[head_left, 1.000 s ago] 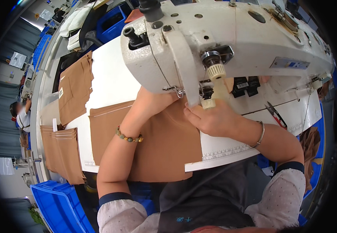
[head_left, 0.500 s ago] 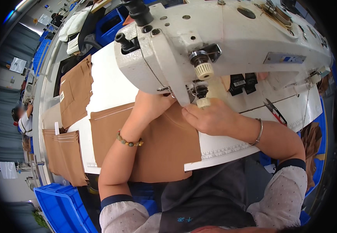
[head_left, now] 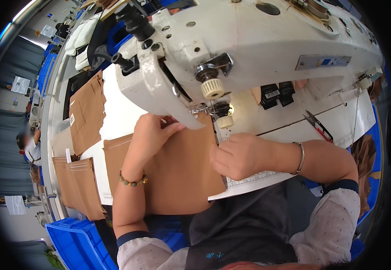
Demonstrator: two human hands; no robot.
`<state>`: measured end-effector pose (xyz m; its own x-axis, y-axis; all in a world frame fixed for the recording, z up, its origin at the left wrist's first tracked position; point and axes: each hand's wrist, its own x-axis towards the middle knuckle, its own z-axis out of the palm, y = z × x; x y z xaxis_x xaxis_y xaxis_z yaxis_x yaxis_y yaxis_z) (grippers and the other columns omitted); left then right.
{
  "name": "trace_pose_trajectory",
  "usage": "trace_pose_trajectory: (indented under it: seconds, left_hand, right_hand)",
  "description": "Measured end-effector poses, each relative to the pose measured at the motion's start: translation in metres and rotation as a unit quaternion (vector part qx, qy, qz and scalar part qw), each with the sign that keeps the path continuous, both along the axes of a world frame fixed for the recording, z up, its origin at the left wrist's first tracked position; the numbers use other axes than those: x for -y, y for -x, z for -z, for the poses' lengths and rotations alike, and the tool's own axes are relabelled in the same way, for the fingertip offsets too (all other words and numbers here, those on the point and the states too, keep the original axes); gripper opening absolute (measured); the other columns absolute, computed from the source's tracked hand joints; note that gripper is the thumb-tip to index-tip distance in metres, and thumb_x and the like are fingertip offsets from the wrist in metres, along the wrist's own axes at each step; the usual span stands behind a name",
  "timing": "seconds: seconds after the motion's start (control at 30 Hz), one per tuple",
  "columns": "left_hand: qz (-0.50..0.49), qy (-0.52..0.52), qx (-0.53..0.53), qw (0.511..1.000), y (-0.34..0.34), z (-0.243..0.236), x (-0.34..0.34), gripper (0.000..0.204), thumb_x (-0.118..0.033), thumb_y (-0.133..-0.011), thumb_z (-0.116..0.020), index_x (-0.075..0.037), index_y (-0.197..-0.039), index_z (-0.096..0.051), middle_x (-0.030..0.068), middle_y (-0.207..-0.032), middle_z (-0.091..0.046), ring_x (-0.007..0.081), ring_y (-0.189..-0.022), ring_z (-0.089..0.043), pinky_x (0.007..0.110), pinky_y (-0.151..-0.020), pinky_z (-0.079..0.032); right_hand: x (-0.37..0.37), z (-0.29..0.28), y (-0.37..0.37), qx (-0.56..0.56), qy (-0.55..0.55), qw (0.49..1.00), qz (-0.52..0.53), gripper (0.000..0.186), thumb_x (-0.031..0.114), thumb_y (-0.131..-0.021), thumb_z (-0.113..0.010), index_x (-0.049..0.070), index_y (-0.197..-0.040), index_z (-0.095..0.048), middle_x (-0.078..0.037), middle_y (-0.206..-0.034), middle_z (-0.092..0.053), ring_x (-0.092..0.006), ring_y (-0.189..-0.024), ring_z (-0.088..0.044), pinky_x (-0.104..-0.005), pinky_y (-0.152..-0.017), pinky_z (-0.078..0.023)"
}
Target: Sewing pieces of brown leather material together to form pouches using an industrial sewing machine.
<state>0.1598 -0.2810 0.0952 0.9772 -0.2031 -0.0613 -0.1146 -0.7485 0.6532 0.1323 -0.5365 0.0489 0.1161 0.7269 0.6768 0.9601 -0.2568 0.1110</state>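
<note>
A brown fabric panel (head_left: 182, 180) lies on the white sewing table, its far end under the head of a white sewing machine (head_left: 249, 40). My left hand (head_left: 152, 137) rests on the panel just left of the machine head. Its thumb and fingertips are pinched together on the cloth, partly behind the white lever guard. On the panel's right edge, nearer to me than the needle area (head_left: 211, 109), my right hand (head_left: 238, 155) is curled closed around the cloth. The fingertips of that hand are hidden beneath it.
Stacked brown pieces (head_left: 86, 112) and more brown panels (head_left: 78, 182) lie at the left. Red-and-black thread snips (head_left: 318, 127) and black labels (head_left: 276, 95) are at the right. A blue crate (head_left: 78, 238) stands low on the left. A person (head_left: 31, 146) sits far left.
My right hand has come toward me along the panel's right edge, away from the needle. The left hand has drawn back to the left. The view has shifted slightly.
</note>
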Motion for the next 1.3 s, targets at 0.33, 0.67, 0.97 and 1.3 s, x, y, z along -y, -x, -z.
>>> trace_pose_trajectory:
  seconds: [0.33,0.67,0.97,1.3]
  left_hand:
    - [-0.008,0.025,-0.035,0.999,-0.012,0.012,-0.018,0.016,-0.007,-0.088,-0.079,0.003,-0.096,-0.07,0.0005,-0.088,-0.068,0.0088,-0.08,-0.058,0.027,-0.073,-0.051]
    - [0.156,-0.283,0.245,0.914,0.025,-0.002,0.015,0.032,-0.013,-0.079,-0.081,-0.002,-0.107,-0.068,0.015,-0.107,-0.067,0.0299,-0.097,-0.064,0.038,-0.083,-0.051]
    - [0.188,-0.145,0.262,0.935,0.056,0.022,0.041,0.037,-0.014,-0.085,-0.074,-0.005,-0.121,-0.068,0.0089,-0.12,-0.065,0.0309,-0.119,-0.061,0.045,-0.101,-0.05]
    - [0.174,-0.131,0.294,0.931,0.049,0.029,0.04,0.03,-0.015,-0.087,-0.073,-0.007,-0.116,-0.07,0.0082,-0.119,-0.066,0.0304,-0.118,-0.062,0.043,-0.095,-0.05]
  right_hand:
    - [0.002,0.003,0.006,0.017,0.06,0.998,-0.034,0.022,0.013,-0.07,-0.064,-0.001,-0.087,-0.068,-0.011,-0.088,-0.067,-0.0112,-0.061,-0.057,-0.023,-0.049,-0.041]
    - [0.004,0.007,0.011,-0.047,0.092,0.995,-0.016,0.023,0.015,-0.072,-0.063,0.0,-0.089,-0.068,-0.012,-0.088,-0.067,-0.0109,-0.057,-0.058,-0.0234,-0.047,-0.045]
    - [0.004,0.006,0.01,-0.073,0.068,0.995,-0.015,0.015,0.015,-0.074,-0.063,0.003,-0.084,-0.065,-0.002,-0.071,-0.054,-0.0103,-0.053,-0.054,-0.0249,-0.044,-0.042]
    - [0.007,0.001,0.003,-0.086,0.076,0.993,0.003,0.018,0.013,-0.073,-0.065,0.003,-0.087,-0.066,-0.005,-0.079,-0.062,-0.0116,-0.054,-0.057,-0.0265,-0.045,-0.044]
